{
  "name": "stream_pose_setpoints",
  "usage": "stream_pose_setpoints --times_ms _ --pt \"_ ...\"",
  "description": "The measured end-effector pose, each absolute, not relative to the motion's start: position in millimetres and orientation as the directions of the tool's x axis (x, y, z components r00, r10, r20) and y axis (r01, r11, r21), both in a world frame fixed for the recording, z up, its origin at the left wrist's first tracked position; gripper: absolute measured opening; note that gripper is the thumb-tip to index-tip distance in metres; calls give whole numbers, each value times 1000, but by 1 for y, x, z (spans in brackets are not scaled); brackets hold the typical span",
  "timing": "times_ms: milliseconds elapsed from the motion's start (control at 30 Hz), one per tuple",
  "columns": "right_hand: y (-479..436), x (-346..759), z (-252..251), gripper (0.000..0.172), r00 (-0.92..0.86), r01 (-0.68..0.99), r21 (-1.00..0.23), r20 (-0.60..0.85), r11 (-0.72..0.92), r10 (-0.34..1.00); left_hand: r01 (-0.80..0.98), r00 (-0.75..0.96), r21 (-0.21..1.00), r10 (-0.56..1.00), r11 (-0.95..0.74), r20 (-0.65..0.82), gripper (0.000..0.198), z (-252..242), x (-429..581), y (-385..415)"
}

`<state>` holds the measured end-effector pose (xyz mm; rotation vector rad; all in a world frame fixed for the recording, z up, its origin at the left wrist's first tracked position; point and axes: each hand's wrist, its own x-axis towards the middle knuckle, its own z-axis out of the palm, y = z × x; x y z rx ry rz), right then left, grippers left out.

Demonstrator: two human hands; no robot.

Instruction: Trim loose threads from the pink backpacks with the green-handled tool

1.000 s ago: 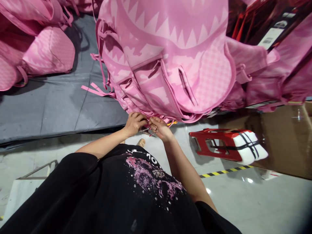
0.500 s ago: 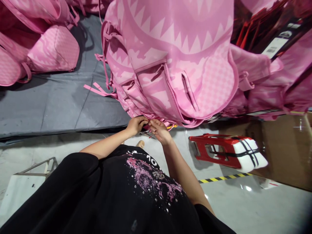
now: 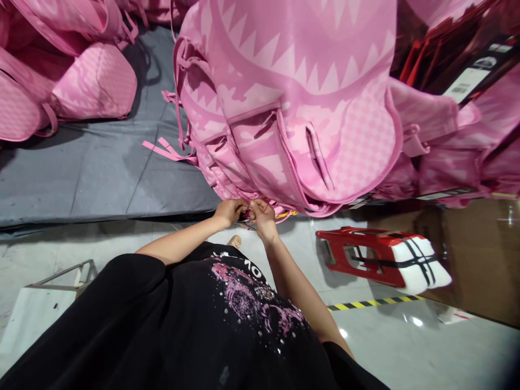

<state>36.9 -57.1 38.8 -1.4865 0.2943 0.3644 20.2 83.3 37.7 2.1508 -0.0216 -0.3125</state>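
A large pink camouflage backpack [image 3: 260, 157] with a pale zigzag tooth print leans over the table's near edge, its zipped pockets facing me. Just below its lower edge, my left hand [image 3: 229, 212] is closed in a pinch. Close against it, my right hand [image 3: 263, 215] also pinches, thumb against fingers. What lies between the fingertips is too small and too hidden to name. Pink straps and a bit of yellow [image 3: 286, 215] show beside my right hand.
More pink backpacks [image 3: 95, 81] lie on the grey-covered table [image 3: 97, 173] at left. Others are stacked at right beside tagged dark packaging [image 3: 467, 78]. A red stool with a white padded top [image 3: 377, 257], a cardboard box [image 3: 479, 254] and a whitish stool [image 3: 38, 314] stand on the floor.
Both hands stay together below the backpack, fingers still pinched. My right wrist has shifted slightly left. The whole view has moved a little.
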Motion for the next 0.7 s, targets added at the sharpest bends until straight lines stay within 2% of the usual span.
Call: stream_pose_setpoints --times_ms 200,367,533,700 --pt "-55 38 35 38 936 -353 -936 -353 -11 7 89 959 789 -162 -607 -233 22 42 24 84" --pt "-56 41 35 32 939 -340 -938 -343 -71 27 72 945 753 -196 -654 -261 19 46 31 86" --pt "-57 43 34 32 934 -348 -930 -355 -115 43 64 936 745 -220 -664 -276 14 49 37 89" --pt "-58 44 32 32 924 -365 -920 -377 -140 70 79 945 725 -180 -684 -274 7 50 40 88"
